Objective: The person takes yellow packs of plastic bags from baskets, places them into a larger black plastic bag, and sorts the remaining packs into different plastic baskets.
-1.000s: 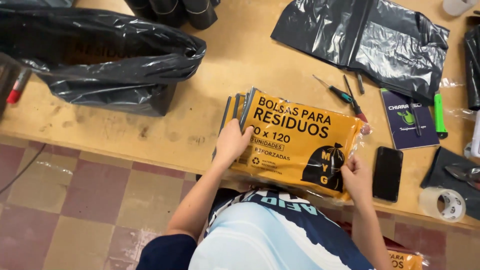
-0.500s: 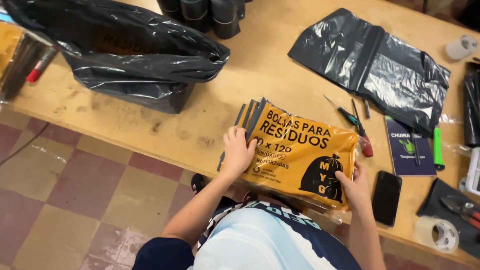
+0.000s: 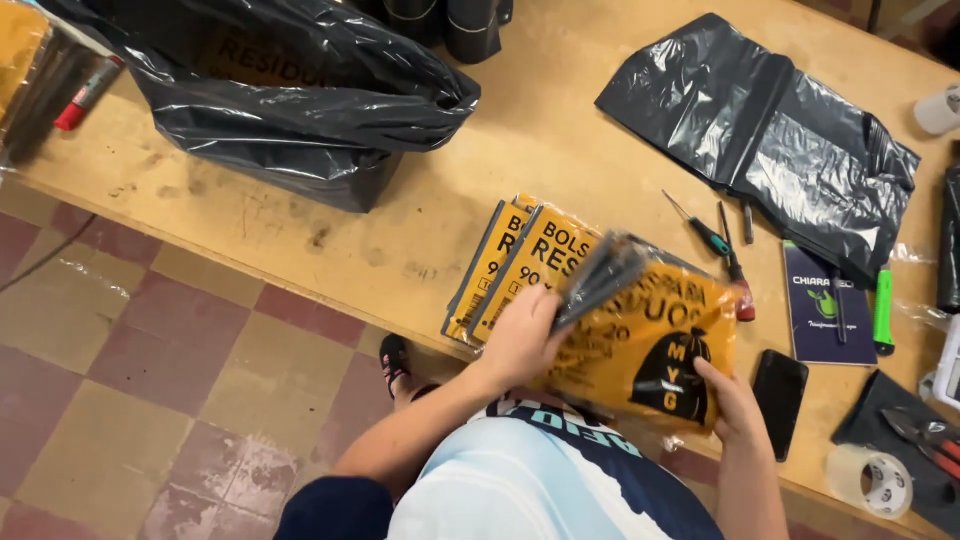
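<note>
My left hand [image 3: 522, 340] grips the left edge of a yellow packet of black refuse bags [image 3: 650, 335], its end lifted and tilted up off the pile. My right hand [image 3: 735, 403] holds the same packet at its lower right corner. Two more yellow packets [image 3: 510, 262] lie stacked beneath it on the wooden table [image 3: 400, 240], fanned out to the left.
A box lined with a black bag [image 3: 290, 90] stands at the back left. A folded black bag [image 3: 770, 130] lies at the back right. Screwdrivers [image 3: 715, 245], a dark booklet [image 3: 825, 310], a green marker [image 3: 883, 310], a black phone [image 3: 779, 390] and a tape roll [image 3: 872, 478] sit to the right.
The top yellow packet has been lifted off the stack and tilted up at its left end, baring the two packets beneath. Both hands stayed on it.
</note>
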